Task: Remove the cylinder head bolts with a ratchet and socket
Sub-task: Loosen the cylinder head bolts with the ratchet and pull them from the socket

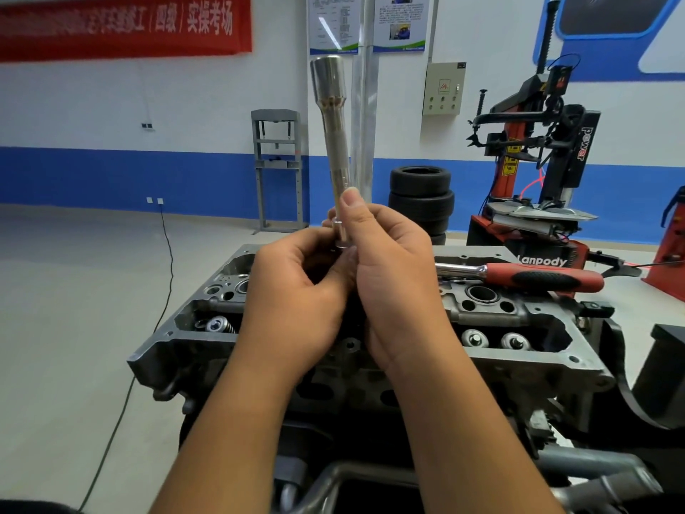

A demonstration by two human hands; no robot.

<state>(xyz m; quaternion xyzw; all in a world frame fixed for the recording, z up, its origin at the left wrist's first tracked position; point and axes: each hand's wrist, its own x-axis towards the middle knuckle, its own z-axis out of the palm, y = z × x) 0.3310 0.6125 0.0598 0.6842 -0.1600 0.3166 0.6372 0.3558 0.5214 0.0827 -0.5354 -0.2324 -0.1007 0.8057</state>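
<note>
upright, socket [335,142] above both hands' fingers [348,209]

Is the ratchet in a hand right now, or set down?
Set down. The ratchet lies across the cylinder head, untouched; the left hand and right hand both grip a long socket extension, held upright.

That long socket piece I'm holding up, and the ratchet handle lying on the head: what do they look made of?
Long socket piece: looks like bright plated steel, mirror-like glare on its wide top; the yellowish tint lower down may be a reflection. Ratchet: polished metal shank, with a red and black matte grip, probably rubber or plastic. Both hands hold the piece's lower end.
</note>
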